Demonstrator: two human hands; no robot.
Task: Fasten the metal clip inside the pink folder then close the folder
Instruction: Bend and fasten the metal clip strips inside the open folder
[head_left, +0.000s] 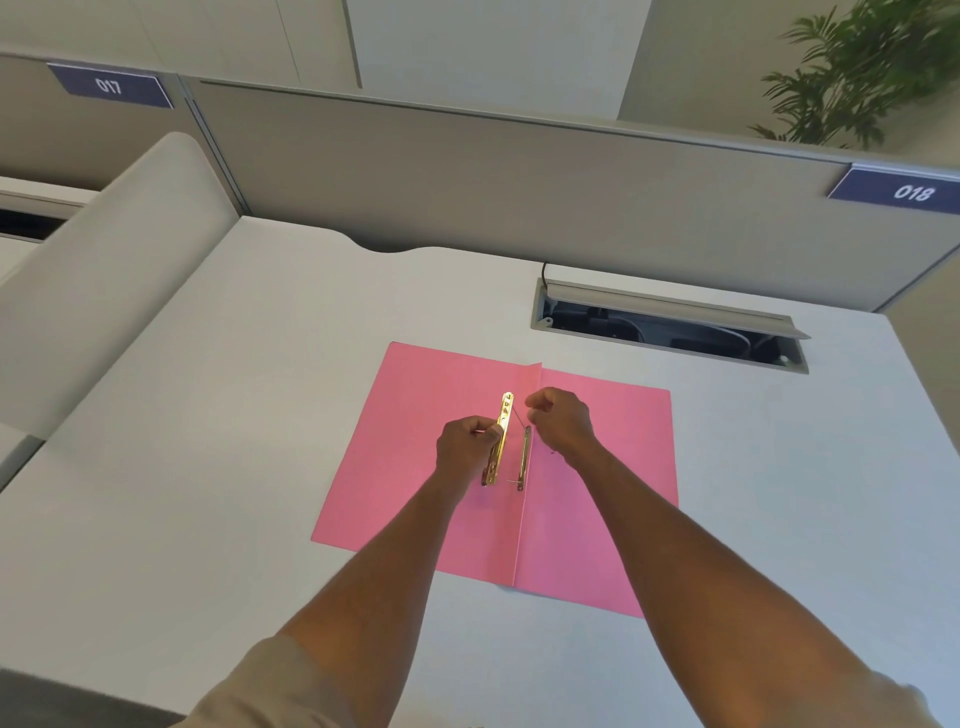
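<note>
A pink folder (405, 457) lies open flat on the white desk, its spine fold running down the middle. A gold metal clip bar (503, 426) is lifted just left of the fold, and my left hand (465, 449) grips it at mid length. The clip's base strip (525, 457) stays on the folder beside the fold, with a short prong lying flat at its near end. My right hand (563, 421) pinches the thin upper prong (519, 418), which slants up from the base toward the bar's far end.
An open cable hatch (670, 327) with a raised grey lid is sunk in the desk behind the folder on the right. Grey partition panels marked 017 and 018 close off the back. A curved white divider (104, 291) stands at the left.
</note>
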